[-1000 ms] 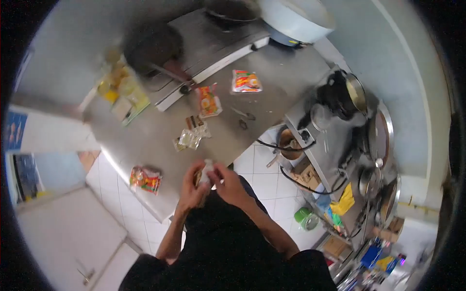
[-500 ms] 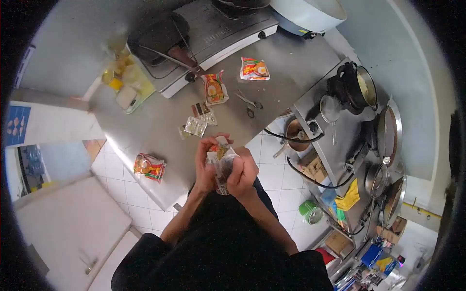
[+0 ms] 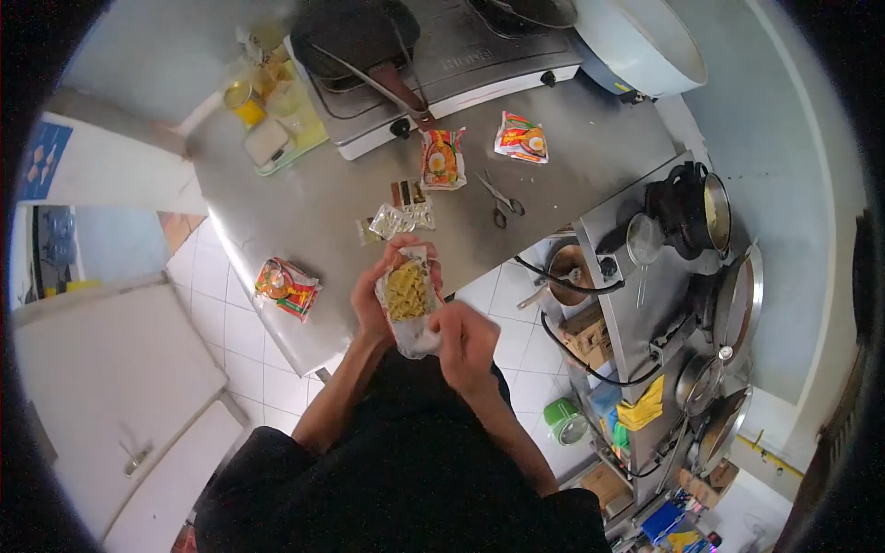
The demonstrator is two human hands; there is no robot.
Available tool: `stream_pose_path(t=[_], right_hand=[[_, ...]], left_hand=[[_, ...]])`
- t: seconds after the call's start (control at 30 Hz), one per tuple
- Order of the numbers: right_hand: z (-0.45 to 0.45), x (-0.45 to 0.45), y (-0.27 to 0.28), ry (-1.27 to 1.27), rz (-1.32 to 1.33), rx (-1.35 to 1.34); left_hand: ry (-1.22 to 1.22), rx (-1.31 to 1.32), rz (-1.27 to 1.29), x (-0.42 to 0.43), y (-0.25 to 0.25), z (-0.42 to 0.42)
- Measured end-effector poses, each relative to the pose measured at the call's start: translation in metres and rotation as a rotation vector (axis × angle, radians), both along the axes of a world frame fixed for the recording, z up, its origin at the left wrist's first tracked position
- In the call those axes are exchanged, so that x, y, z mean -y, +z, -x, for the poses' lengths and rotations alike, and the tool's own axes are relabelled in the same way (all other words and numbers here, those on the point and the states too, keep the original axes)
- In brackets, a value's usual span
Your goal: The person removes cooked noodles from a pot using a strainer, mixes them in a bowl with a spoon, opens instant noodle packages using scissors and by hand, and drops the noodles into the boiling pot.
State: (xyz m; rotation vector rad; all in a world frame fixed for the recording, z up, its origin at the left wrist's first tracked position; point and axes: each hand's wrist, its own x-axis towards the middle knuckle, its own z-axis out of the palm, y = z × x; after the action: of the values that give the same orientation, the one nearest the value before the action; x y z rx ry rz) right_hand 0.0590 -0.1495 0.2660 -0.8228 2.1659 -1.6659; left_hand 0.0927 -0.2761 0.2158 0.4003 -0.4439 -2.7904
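My left hand (image 3: 373, 300) is closed round an instant noodle packet (image 3: 417, 343), torn open so the pale yellow dry noodle block (image 3: 408, 291) shows. At the packet's right edge, my right hand (image 3: 466, 343) has its fingers pinched on the wrapper. Just beyond my hands on the steel counter lie several seasoning sachets (image 3: 395, 219). Scissors (image 3: 501, 200) rest to their right. Sealed noodle packets lie about: one (image 3: 443, 158) beside the stove, another (image 3: 522, 138) farther right, and a third (image 3: 287, 288) near the counter's left edge.
A gas stove (image 3: 461, 69) with a dark pan (image 3: 355, 41) stands at the back of the counter (image 3: 323, 198). Left of it is a tray of jars (image 3: 244, 101). A large white pot (image 3: 645, 46) stands at the back right. A lower right-hand bench holds a black pot (image 3: 687, 210) and a strainer (image 3: 644, 240).
The packet has been opened wider and turned, so the noodle block now shows. My right hand has shifted down along its right side. The whole view has shifted slightly.
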Motion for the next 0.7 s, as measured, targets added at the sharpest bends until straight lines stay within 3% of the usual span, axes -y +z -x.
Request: stream_pose_path(t=[0.03,0.13,0.17,0.3,0.37,0.43,0.7], right_hand=[[0.004,0.004,0.008,-0.08,-0.119,0.104],[0.027,0.013,0.009,0.122,-0.193,-0.281],[0.031,0.012,0.011,0.251,-0.251,-0.215],[0.031,0.011,0.023,0.355,-0.486,-0.3],[0.032,0.007,0.025,0.445,-0.516,-0.406],[0.032,0.003,0.027,0.552,-0.517,-0.337],[0.034,-0.004,0.02,0.749,-0.479,0.005]], left_hand=[[-0.019,0.025,-0.031,0.002,0.006,-0.001],[-0.166,0.018,-0.152,0.007,0.023,-0.004],[-0.277,-0.261,-0.174,0.012,-0.019,-0.014],[-0.466,0.027,0.086,0.018,0.009,-0.02],[-0.559,0.15,0.27,0.018,-0.024,-0.036],[-0.668,0.181,0.437,0.019,-0.009,-0.038],[-0.673,-0.086,0.295,0.009,-0.027,-0.054]])
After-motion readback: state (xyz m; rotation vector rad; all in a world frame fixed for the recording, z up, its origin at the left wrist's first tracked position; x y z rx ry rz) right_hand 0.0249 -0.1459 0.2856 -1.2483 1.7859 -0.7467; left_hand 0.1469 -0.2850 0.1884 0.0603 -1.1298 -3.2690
